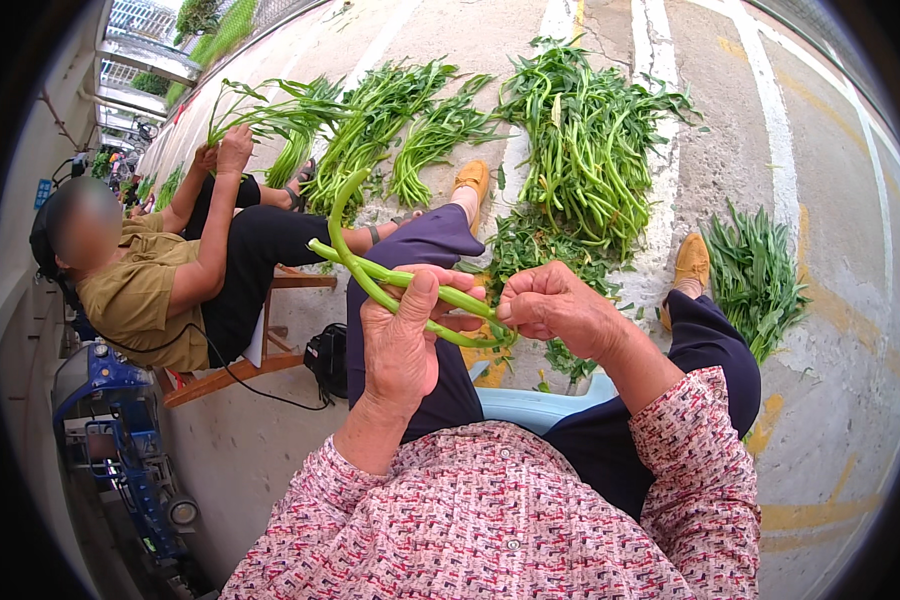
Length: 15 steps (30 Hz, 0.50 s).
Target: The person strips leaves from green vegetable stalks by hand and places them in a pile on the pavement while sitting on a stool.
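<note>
Thick green water spinach stems [375, 274] lie across my left hand [405, 320], its thumb and fingers closed round them above my lap. One stem bends up and away past the thumb. At the right end of the stems, my right hand [560, 308] pinches a stem tip between thumb and forefinger; its other fingers are curled in. On the ground between my feet is a heap of torn leaves [545, 250], and beyond it a big pile of long leafy stems [590, 150]. A smaller leafy bunch [755, 275] rests beside my right shoe.
At the left, a co-worker [160, 270] on a wooden chair [235, 375] lifts leafy stems. More stem piles [375, 130] lie before them. A black bag [327, 362] and a cable are near my left leg. A blue vehicle [120, 440] stands lower left. I sit on a light blue stool [530, 405].
</note>
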Tool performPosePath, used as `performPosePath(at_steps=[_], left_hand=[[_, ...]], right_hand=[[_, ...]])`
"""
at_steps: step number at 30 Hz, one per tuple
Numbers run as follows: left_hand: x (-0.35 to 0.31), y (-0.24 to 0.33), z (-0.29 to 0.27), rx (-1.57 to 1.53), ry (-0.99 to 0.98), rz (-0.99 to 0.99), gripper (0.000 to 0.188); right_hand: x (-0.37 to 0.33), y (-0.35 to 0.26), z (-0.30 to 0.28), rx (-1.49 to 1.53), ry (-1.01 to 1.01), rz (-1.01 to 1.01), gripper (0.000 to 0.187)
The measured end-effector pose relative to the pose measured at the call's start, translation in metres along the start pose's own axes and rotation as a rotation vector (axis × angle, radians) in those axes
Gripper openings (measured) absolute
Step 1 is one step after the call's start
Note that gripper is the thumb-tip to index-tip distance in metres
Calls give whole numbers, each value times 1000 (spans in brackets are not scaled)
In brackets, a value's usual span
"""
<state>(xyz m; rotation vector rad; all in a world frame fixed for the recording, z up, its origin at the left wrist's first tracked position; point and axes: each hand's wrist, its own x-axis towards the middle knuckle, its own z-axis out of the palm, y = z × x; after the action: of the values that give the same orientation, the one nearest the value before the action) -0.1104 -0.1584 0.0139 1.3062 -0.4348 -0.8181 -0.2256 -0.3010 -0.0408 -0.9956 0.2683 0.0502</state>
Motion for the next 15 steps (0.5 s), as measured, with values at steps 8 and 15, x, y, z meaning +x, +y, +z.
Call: performPosePath(at_steps=[8,15], left_hand=[[-2,-1,-2,189,-67,75,28],[-1,-3,-7,231,-86,59,26]], right_hand=[[7,5,-3,-401,32,-83,20],[3,-1,2,-658,103,-150,21]])
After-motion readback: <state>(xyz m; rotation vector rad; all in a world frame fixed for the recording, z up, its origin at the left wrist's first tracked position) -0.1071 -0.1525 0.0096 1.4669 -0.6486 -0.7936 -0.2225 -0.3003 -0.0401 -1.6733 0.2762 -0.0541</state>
